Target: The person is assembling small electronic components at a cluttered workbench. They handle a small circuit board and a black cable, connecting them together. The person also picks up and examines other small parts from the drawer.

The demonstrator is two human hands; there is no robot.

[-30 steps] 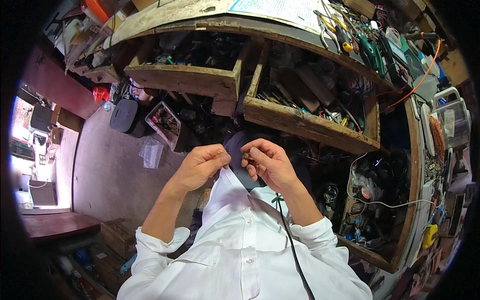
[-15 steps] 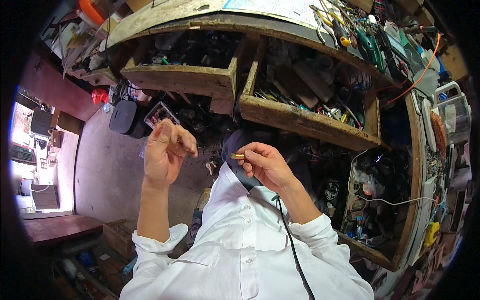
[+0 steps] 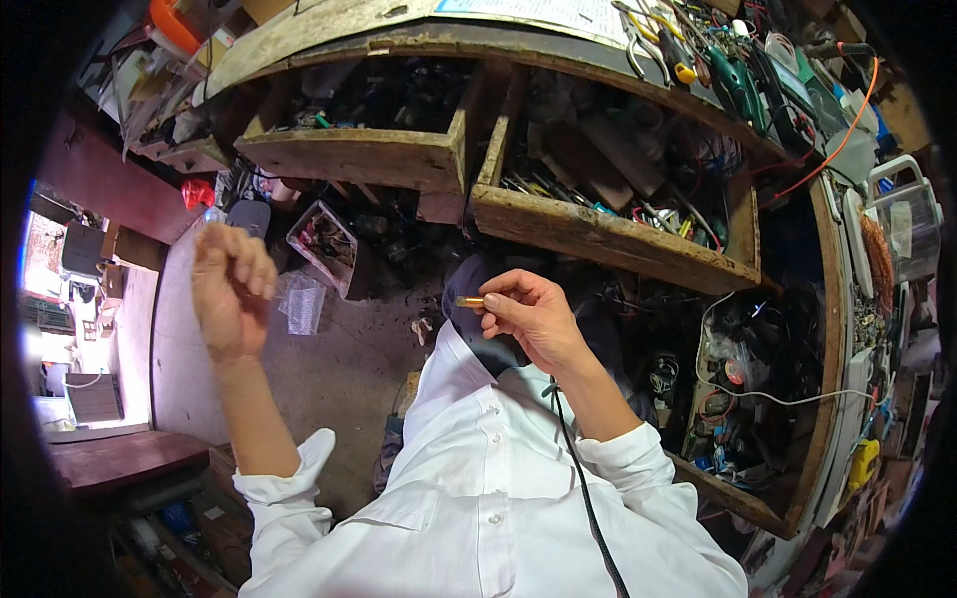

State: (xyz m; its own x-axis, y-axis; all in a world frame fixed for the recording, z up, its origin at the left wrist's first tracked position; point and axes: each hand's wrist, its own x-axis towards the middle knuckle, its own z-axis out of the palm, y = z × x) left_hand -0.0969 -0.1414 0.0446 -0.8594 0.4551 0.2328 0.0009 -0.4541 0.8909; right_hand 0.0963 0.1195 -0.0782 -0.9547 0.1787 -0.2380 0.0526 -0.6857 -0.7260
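Between the thumb and fingertips of my right hand (image 3: 533, 317) is a small brass-coloured cylinder (image 3: 471, 301), held sideways in front of my shirt. Its darker end points left. My left hand (image 3: 237, 294) is raised over the floor on the left, well apart from the cylinder. Its fingers are bent and smeared by motion, so whether they hold anything cannot be made out.
Ahead, two wooden drawers (image 3: 349, 154) (image 3: 608, 234) full of tools and parts jut from the bench. Pliers (image 3: 648, 50) lie on top. A litter-filled bin (image 3: 329, 249) and bubble wrap (image 3: 301, 299) are on the floor. A cluttered drawer (image 3: 738, 508) stands at right.
My left hand has swung left, away from my right hand, uncovering the bin and the bubble wrap. My right hand still grips the cylinder in nearly the same place.
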